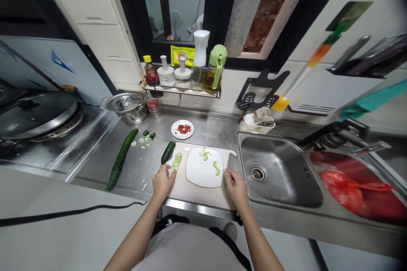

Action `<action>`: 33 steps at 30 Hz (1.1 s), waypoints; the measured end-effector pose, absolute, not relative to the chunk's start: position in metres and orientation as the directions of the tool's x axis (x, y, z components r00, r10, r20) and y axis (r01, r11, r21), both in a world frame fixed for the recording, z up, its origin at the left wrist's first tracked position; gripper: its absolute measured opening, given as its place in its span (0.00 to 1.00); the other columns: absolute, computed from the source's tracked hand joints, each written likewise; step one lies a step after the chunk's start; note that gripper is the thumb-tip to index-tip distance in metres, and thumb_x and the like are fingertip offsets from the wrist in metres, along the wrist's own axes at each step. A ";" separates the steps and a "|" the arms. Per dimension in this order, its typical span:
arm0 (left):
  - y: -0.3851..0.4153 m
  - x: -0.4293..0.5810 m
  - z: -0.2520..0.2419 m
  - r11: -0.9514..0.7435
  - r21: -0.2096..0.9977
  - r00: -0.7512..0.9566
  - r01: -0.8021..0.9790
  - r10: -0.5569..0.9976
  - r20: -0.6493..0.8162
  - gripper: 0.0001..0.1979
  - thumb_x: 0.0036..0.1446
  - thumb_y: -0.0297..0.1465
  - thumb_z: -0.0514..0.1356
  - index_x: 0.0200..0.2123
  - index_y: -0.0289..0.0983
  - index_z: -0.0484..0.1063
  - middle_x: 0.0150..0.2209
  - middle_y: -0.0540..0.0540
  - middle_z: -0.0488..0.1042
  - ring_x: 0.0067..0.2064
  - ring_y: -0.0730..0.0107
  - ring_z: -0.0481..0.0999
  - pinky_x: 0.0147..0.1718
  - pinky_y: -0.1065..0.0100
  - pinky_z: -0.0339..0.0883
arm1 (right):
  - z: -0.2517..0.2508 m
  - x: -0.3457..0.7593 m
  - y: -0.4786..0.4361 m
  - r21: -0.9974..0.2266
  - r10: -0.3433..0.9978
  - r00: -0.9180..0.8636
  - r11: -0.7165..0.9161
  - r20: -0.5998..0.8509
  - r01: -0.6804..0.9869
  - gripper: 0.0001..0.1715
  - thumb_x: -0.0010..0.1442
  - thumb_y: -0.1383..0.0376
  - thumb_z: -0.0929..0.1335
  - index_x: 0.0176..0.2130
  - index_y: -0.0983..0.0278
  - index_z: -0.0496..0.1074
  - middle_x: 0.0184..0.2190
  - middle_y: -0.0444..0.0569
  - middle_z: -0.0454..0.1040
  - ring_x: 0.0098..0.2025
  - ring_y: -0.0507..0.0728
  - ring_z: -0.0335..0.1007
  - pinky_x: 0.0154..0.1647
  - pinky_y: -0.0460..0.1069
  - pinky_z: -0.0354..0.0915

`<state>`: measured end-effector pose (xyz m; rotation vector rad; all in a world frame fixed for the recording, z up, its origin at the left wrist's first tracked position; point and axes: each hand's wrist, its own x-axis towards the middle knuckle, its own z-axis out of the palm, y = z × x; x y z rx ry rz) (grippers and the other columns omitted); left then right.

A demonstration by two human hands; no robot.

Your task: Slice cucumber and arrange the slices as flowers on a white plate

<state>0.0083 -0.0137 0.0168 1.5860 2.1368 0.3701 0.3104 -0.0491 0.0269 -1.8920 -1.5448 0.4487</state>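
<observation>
Head view: both hands flank a plate on the board

Left hand (163, 180) rests at the plate's eight o'clock, fingers narrow, tips touching the near end of the cucumber slices (176, 161); a pinch cannot be told. Right hand (235, 186) sits at four o'clock, curled by the rim, its grip unclear. The white plate (199, 173) lies on the cutting board (184, 188) just beside the row, probably to keep slices within reach. The cut cucumber half (168, 152) lies at ten o'clock.
</observation>
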 end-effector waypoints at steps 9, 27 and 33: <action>-0.017 0.010 0.018 0.315 0.474 -0.238 0.822 0.947 -0.216 0.14 0.58 0.41 0.56 0.44 0.39 0.68 0.33 0.48 0.75 0.40 0.60 0.76 0.46 0.61 0.56 | 0.021 0.316 -0.059 -0.659 0.954 0.275 -0.128 0.123 0.741 0.29 0.62 0.51 0.58 0.44 0.67 0.78 0.38 0.57 0.79 0.34 0.58 0.72 0.39 0.52 0.66; -0.017 0.015 0.017 0.299 0.498 -0.244 0.814 0.954 -0.174 0.08 0.57 0.35 0.58 0.39 0.40 0.68 0.41 0.46 0.75 0.44 0.61 0.74 0.45 0.62 0.57 | 0.022 0.306 -0.069 -0.690 0.963 0.243 -0.100 0.114 0.717 0.26 0.61 0.53 0.59 0.42 0.65 0.78 0.39 0.56 0.79 0.36 0.59 0.74 0.42 0.53 0.68; -0.014 0.015 0.017 0.309 0.497 -0.252 0.811 0.951 -0.179 0.10 0.57 0.34 0.58 0.42 0.40 0.69 0.40 0.45 0.75 0.44 0.61 0.74 0.45 0.62 0.58 | 0.026 0.305 -0.069 -0.687 0.965 0.244 -0.110 0.101 0.718 0.26 0.61 0.54 0.59 0.43 0.65 0.78 0.39 0.56 0.79 0.36 0.59 0.74 0.40 0.52 0.68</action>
